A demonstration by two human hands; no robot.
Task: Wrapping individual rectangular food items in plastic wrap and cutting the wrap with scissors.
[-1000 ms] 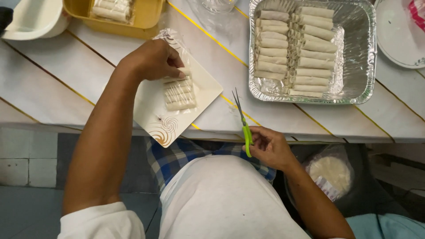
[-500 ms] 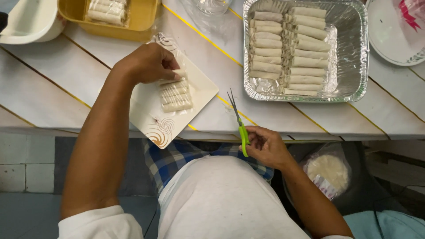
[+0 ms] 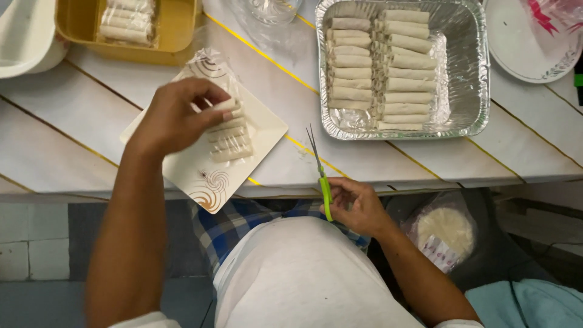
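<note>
One view only, from a camera worn on the person's head. It looks almost straight down over the near edge of the desk (image 3: 73, 91), close enough that both forearms and the person's own torso fill the lower half. The desk's near edge runs across mid-picture, with the floor showing below it.

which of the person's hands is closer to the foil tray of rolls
Right. The right hand holds green-handled scissors at the table edge, just below the foil tray's near left corner. The left hand rests on rolls on the square plate, further left.
</note>
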